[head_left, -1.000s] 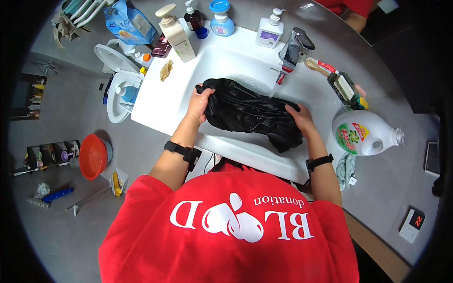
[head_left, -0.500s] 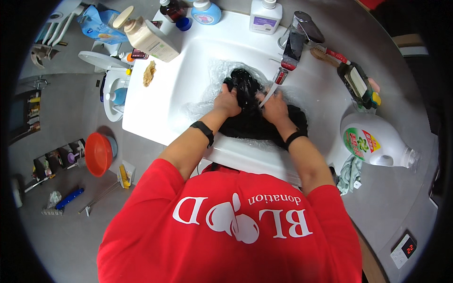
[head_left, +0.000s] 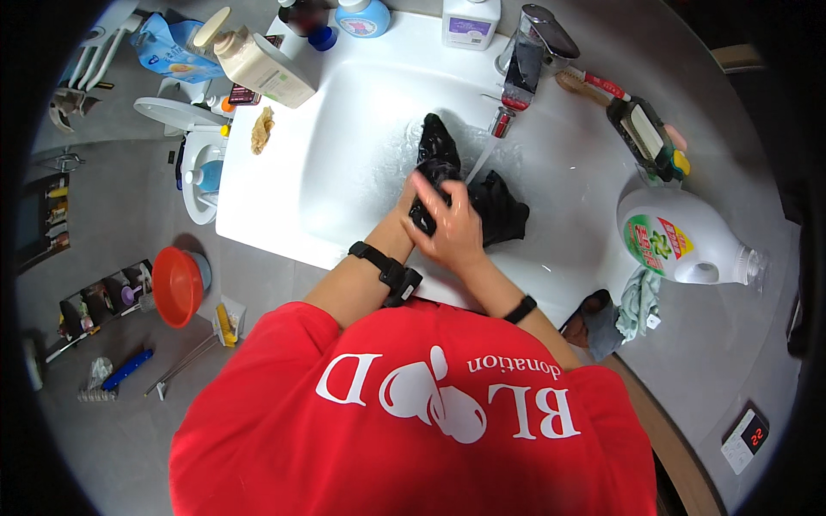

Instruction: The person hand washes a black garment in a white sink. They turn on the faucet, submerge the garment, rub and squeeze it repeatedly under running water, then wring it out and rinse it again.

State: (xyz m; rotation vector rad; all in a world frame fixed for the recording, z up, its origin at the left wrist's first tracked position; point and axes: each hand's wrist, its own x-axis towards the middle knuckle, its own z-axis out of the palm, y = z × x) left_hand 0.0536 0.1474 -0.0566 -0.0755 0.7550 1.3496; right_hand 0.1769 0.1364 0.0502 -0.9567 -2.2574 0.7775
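Note:
In the white sink, a wet black cloth [head_left: 502,211] lies bunched, with one end rising between my hands. My left hand [head_left: 408,212] is closed round the cloth on its left side, its fingers mostly hidden behind the fabric. Across the cloth reaches my right hand [head_left: 456,230], its fingers stretched apart and a little blurred, the thumb below the fabric and the index finger above. Water runs from the faucet [head_left: 501,122] beside the cloth into the shallow water around it.
Several bottles stand along the sink's rim, among them a beige pump bottle [head_left: 267,70] and a white bottle [head_left: 471,24]. At right are a large white detergent jug [head_left: 680,241], a brush [head_left: 594,84] and a grey-green cloth [head_left: 638,303]. A red basin [head_left: 178,287] is at left.
My right hand has moved left, over beside my left hand. The black cloth is gathered up between them, and less of it spreads to the right. The view has shifted slightly.

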